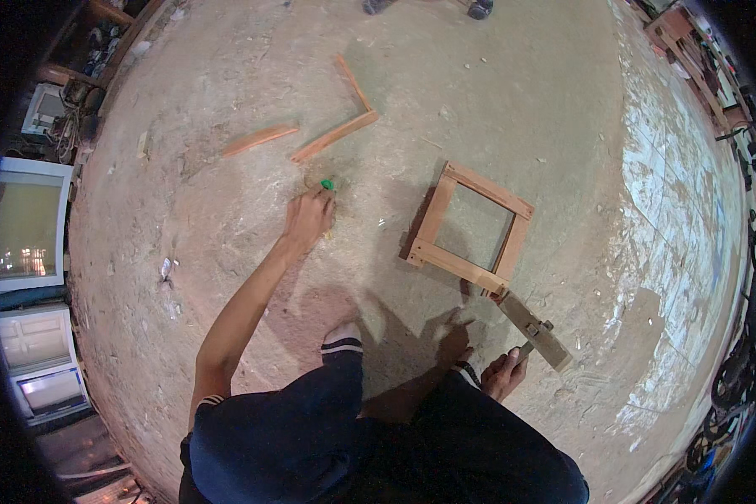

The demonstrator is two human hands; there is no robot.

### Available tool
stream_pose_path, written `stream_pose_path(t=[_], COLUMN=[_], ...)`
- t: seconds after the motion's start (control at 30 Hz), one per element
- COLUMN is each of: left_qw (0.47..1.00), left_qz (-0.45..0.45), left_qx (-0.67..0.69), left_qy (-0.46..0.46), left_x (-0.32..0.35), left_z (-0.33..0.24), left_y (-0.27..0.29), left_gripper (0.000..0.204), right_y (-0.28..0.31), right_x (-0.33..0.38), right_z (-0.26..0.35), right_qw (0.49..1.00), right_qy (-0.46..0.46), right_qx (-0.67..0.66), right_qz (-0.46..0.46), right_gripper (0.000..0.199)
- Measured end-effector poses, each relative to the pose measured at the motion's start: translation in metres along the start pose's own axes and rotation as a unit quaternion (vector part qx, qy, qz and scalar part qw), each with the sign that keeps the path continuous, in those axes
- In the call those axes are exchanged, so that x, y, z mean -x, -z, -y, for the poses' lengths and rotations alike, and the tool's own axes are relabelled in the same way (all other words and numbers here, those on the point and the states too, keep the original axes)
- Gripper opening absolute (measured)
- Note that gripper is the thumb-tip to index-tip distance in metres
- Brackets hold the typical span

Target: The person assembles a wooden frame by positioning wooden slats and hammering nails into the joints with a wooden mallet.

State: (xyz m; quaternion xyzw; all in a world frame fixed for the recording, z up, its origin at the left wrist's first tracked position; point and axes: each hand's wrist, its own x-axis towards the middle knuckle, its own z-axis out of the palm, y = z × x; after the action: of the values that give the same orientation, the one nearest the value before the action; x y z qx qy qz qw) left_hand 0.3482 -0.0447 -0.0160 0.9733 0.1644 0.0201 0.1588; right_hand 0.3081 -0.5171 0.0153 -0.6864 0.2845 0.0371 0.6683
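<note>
**Hammer in one hand, small green piece at the other**

Your right hand (502, 375), low and right of centre in the frame, is closed around the handle of a wooden-headed hammer (536, 329), whose block-shaped head lies on the floor just below the lower corner of the square frame of reddish wooden slats (470, 225). Your left hand (309, 217) reaches out to the middle of the frame, fingers curled down onto the floor beside a small green object (328, 184); whether it grips that piece I cannot tell.

The hammer looks stiff and head-heavy, so a hold further back on the handle should give it swing. The slat frame looks light and rigid but probably weak at its joints; take it by a side rail, not a corner.

Above the left hand lie an L-shaped pair of joined slats (344, 118) and a single loose slat (260, 139). The dusty concrete floor (521, 92) is strewn with chips and sawdust. White cabinets (27, 227) line the left edge, and tools clutter the right edge.
</note>
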Motion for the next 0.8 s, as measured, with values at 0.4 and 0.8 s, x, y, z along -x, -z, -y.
stream_pose_path(t=[0.4,0.8], left_qw=[0.988,0.999], left_qz=[0.001,-0.017], left_qx=[-0.132,-0.033], left_qy=[-0.080,0.005], left_x=[-0.017,-0.022], left_z=[0.017,-0.001], left_y=[-0.016,0.044], left_gripper=[0.016,0.021], right_y=[0.004,0.004], right_x=[-0.007,-0.002], right_z=[-0.014,0.002], right_qw=[0.999,0.999], right_qy=[0.031,0.003], right_qx=[0.024,0.012], right_qz=[0.030,0.030], right_gripper=[0.027,0.023])
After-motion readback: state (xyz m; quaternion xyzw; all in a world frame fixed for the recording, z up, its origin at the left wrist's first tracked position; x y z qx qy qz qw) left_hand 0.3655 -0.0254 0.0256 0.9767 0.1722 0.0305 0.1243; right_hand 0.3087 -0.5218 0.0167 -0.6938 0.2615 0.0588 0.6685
